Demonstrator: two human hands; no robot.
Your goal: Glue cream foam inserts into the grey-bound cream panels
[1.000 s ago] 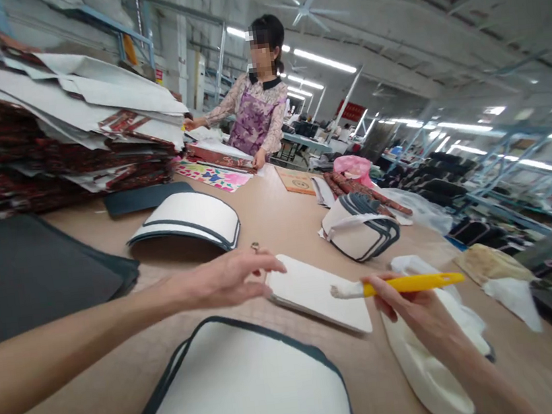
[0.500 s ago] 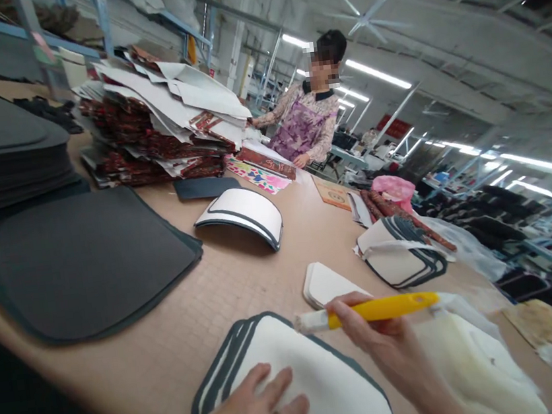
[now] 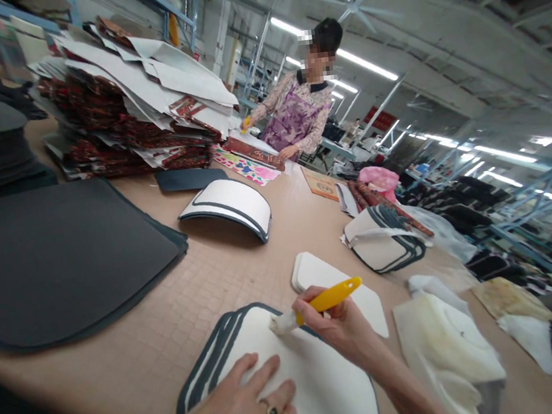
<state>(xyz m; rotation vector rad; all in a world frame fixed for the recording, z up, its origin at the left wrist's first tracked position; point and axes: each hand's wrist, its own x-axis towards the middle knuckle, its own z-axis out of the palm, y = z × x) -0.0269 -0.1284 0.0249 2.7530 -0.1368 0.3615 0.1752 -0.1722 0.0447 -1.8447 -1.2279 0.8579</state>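
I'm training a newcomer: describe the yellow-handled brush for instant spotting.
On the tan tabletop, find the nearest dark-edged white panel stack. Over it, the wearer's right hand holds the yellow-handled brush, whose bright handle stands out against its white and dark neighbours.

We see a tall pile of white and dark-red sheets [image 3: 130,107], a flat orange piece [image 3: 320,183], a pink bag [image 3: 379,180], a person [image 3: 293,118] in purple, and a ceiling fan [image 3: 354,6].
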